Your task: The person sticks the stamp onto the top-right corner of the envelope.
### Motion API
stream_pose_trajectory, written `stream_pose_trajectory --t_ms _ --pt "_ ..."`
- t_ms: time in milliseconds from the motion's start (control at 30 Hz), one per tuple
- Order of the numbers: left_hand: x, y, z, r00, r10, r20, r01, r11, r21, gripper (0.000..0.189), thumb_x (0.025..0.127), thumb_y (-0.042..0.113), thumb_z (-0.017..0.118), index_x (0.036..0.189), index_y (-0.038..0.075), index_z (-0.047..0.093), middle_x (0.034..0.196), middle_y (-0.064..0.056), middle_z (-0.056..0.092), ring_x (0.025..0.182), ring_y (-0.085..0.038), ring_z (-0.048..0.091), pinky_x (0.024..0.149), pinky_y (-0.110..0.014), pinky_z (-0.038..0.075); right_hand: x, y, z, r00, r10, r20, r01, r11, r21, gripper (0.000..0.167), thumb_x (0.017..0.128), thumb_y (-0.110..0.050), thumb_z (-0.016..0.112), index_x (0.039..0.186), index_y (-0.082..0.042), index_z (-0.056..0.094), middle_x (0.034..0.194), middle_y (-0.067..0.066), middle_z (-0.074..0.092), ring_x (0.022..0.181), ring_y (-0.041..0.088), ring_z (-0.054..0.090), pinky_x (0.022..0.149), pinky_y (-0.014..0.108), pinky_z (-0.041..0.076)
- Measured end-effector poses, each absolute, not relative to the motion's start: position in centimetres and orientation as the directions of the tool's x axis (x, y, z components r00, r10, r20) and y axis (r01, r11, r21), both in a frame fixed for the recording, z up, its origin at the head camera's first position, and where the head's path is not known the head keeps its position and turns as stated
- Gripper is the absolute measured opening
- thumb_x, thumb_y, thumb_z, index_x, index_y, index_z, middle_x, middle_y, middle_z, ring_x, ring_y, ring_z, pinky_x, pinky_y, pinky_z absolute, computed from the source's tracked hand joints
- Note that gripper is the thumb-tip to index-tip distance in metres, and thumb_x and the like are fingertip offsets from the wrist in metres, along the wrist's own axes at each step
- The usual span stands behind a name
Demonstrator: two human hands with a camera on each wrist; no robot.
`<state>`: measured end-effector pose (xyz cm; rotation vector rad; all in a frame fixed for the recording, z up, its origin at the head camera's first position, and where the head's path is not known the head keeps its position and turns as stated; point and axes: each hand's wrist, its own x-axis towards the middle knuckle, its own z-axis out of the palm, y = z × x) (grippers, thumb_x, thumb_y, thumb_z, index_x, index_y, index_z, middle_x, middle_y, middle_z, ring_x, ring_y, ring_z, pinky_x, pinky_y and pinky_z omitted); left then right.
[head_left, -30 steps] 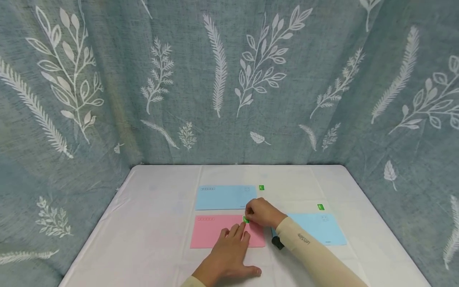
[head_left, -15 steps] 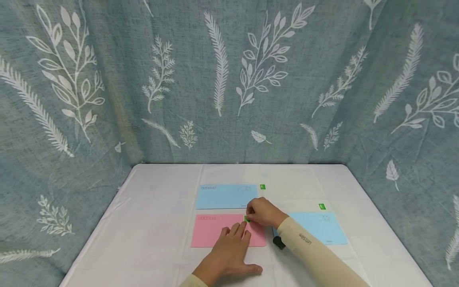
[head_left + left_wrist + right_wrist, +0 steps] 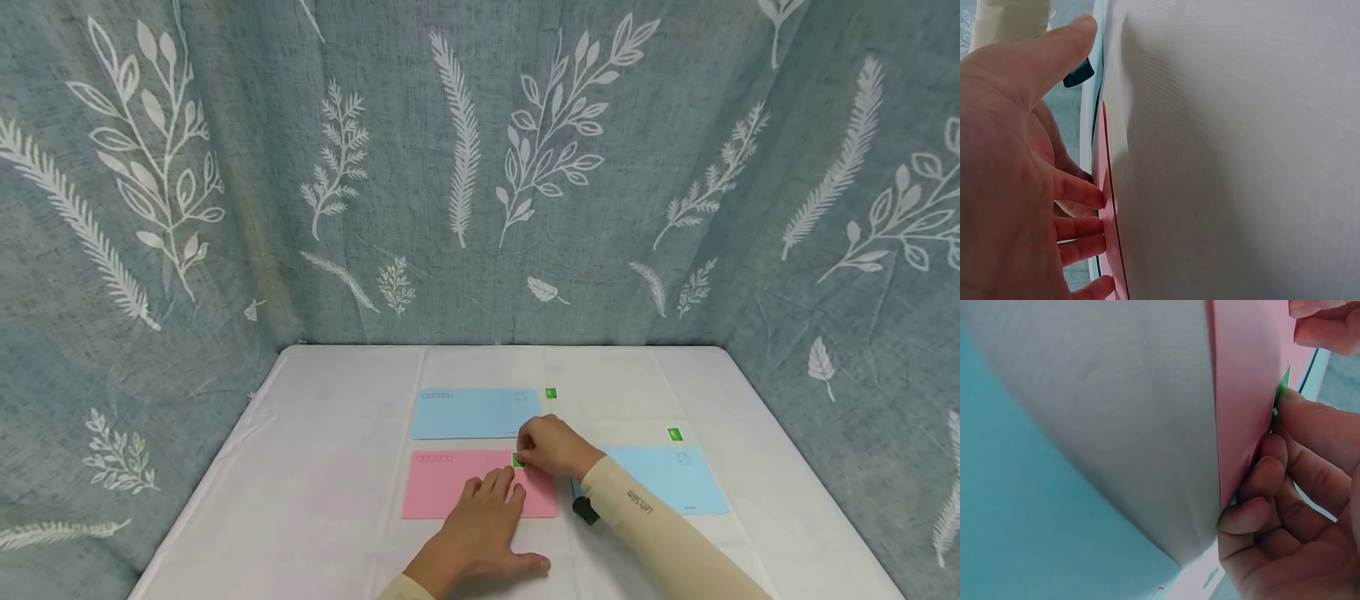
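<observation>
White cloth-covered table (image 3: 330,467), rounded far corners. Directly on it: pink rectangular paper envelope (image 3: 442,485); light-blue rectangular paper envelope (image 3: 477,416) just beyond it, small green stamp (image 3: 551,393) off its far-right corner; second light-blue rectangular envelope (image 3: 669,477) right, another green stamp (image 3: 675,434) beyond.

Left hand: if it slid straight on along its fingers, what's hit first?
Likely the green stamp, held by the right hand over the pink envelope. It sits just ahead of the left hand in the head view; whether they already touch, I can't tell.
</observation>
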<state>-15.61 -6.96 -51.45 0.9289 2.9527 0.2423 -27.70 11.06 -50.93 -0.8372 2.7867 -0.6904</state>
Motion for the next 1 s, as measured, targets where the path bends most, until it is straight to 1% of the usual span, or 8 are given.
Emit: stream_pose_trajectory --t_ms 200,433,667,1000 --pt "-15.62 -6.86 -51.49 -0.813 0.581 0.029 0.580 0.805 0.124 0.094 0.086 0.089 0.062 0.132 0.007 0.063 0.144 -0.011 0.051 0.135 -0.025 0.047 0.103 -0.050 0.043 -27.79 11.16 -51.05 -0.833 -0.554 -0.014 -0.478 0.731 -0.488 0.022 0.099 -0.012 0.082 0.080 -0.017 0.072 0.072 -0.009 0.061 0.067 0.010 0.056 0.064 0.031 0.049" --pt "-15.60 -6.69 -51.43 -0.827 0.562 0.023 0.561 0.820 0.114 0.094 0.084 0.090 0.062 0.131 0.009 0.063 0.145 -0.010 0.052 0.135 -0.022 0.046 0.103 -0.048 0.043 -28.15 11.33 -51.41 -0.839 -0.545 -0.008 -0.461 0.717 -0.523 0.023 0.099 -0.012 0.083 0.079 -0.019 0.073 0.070 -0.010 0.062 0.064 0.009 0.055 0.060 0.028 0.048" --pt "-15.61 -6.60 -51.35 -0.826 0.563 0.022 0.562 0.821 0.103 0.092 0.083 0.091 0.062 0.128 0.010 0.063 0.143 -0.009 0.052 0.132 -0.022 0.047 0.101 -0.048 0.043 -28.06 11.45 -51.28 -0.841 -0.541 0.005 -0.460 0.710 -0.534 0.023 0.099 -0.013 0.082 0.079 -0.020 0.074 0.071 -0.011 0.062 0.067 0.008 0.056 0.065 0.030 0.049" --pt "-15.62 -6.60 -51.17 -0.824 0.566 -0.002 0.563 0.820 0.103 0.093 0.084 0.092 0.060 0.130 0.011 0.063 0.142 -0.009 0.052 0.131 -0.022 0.047 0.101 -0.048 0.043 -28.04 11.61 -51.15 -0.842 -0.539 0.011 -0.447 0.688 -0.571 0.020 0.098 -0.011 0.082 0.081 -0.018 0.076 0.074 -0.010 0.063 0.069 0.009 0.056 0.065 0.029 0.049"
